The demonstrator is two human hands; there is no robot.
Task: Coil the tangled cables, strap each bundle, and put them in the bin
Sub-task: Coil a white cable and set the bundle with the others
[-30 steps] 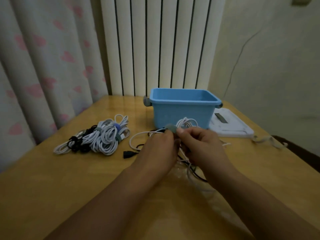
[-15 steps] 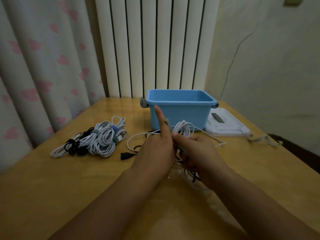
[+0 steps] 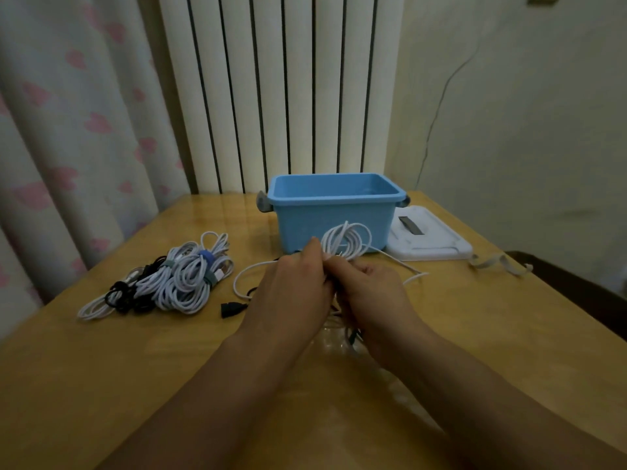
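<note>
Head-worn view, angled down, close over table [image 3: 101, 385], seemingly dim

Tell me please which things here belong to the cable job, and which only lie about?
Job:
white coil, held by left hand and right hand
strapped bundles
loose black cable
blue bin
spare strap

Lying about:
white lid
curtain
radiator

Bin [image 3: 334, 228] blocks straight ahead; cable pile [image 3: 176, 279] crowds my left; bare table [image 3: 492, 320] free on right.
</note>
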